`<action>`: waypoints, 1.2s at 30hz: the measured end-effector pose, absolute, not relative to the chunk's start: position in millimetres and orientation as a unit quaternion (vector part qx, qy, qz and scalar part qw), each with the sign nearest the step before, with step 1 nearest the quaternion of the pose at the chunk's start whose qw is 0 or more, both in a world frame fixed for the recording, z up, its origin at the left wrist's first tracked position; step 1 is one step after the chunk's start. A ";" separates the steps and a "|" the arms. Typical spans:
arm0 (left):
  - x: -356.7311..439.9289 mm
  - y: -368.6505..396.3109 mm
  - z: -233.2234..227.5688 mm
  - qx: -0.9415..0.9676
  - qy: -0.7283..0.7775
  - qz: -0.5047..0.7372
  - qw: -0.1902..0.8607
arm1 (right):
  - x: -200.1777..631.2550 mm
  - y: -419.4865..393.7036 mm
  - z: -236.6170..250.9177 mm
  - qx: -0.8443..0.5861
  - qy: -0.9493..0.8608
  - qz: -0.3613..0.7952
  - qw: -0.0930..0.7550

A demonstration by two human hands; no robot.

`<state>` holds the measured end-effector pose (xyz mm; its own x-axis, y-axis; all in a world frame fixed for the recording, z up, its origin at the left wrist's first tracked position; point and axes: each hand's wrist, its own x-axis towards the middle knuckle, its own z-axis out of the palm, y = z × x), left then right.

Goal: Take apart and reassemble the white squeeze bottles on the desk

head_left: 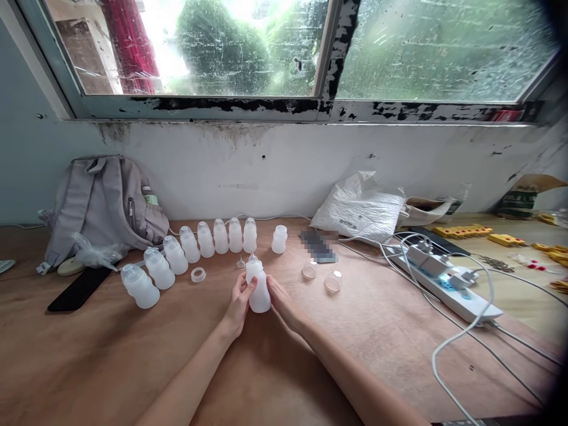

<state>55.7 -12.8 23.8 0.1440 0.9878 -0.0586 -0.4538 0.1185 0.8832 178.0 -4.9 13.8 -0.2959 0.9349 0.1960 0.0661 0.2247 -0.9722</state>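
A white translucent baby bottle (258, 288) with a clear teat stands on the wooden table (133, 361) between both of my hands. My left hand (239, 302) clasps its left side, thumb on the front. My right hand (280, 300) presses against its right side. Behind it, several capped bottles (190, 251) curve in a row from the left, and one capless bottle (279, 239) stands apart. A loose ring (197, 274), a small teat (240, 264) and two clear caps (332, 282) lie around the held bottle.
A grey backpack (104, 204) leans on the wall at the left, a black phone (80, 288) in front of it. At the right are a white plastic bag (361, 207), a white power strip (444, 279) with trailing cables, and yellow parts (461, 231).
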 end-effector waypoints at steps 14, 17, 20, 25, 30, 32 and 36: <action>47.6 -1.6 6.7 0.328 0.380 0.504 0.702 | 245.5 46.9 -13.6 -0.682 -0.566 0.047 0.461; 47.2 -1.9 7.3 0.333 0.385 0.497 0.703 | 245.7 47.2 -13.6 -0.659 -0.560 0.089 0.495; 47.2 -2.1 8.7 0.336 0.386 0.495 0.702 | 248.7 48.2 -11.5 -0.640 -0.560 0.119 0.513; 47.7 -1.9 9.8 0.339 0.389 0.491 0.702 | 251.1 53.1 -14.1 -0.608 -0.612 0.171 0.476; 48.3 -3.4 12.3 0.397 0.395 0.493 0.666 | 245.0 50.4 -10.6 -0.594 -0.575 0.246 0.507; 49.2 -4.5 13.4 0.439 0.396 0.481 0.648 | 243.2 46.9 -3.8 -0.555 -0.522 0.311 0.568; 52.7 -6.8 13.1 0.498 0.386 0.437 0.641 | 239.9 39.6 9.0 -0.451 -0.427 0.445 0.646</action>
<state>52.7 -6.8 13.1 0.3198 0.9456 -0.0599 -0.1755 0.1213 0.9770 239.9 39.6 9.0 0.2405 0.9591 0.1494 -0.1892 0.1973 -0.9619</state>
